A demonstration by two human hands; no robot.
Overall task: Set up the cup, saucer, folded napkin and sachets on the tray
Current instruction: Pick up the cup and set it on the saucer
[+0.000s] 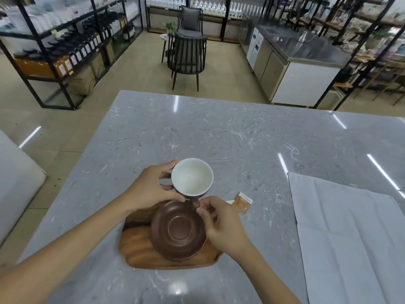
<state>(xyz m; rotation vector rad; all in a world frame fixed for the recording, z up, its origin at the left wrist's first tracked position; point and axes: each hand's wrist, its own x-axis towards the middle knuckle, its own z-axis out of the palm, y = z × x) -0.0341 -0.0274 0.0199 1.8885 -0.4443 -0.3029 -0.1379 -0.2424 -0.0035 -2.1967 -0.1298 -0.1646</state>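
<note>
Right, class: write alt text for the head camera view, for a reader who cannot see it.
Two bare hands hold a cup, white inside, above a brown saucer on a wooden tray: left hand on its body, right hand at the handle. An orange sachet and an unfolded white napkin lie on the grey marble counter.

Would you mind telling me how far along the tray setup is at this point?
Done: the brown saucer sits on the wooden tray. In hand: the cup is held beyond the saucer, the left hand at its side and the right hand at its handle; it is not yet on the saucer. Left: the orange sachet lies on the counter, and the white napkin lies unfolded at the right.
</note>
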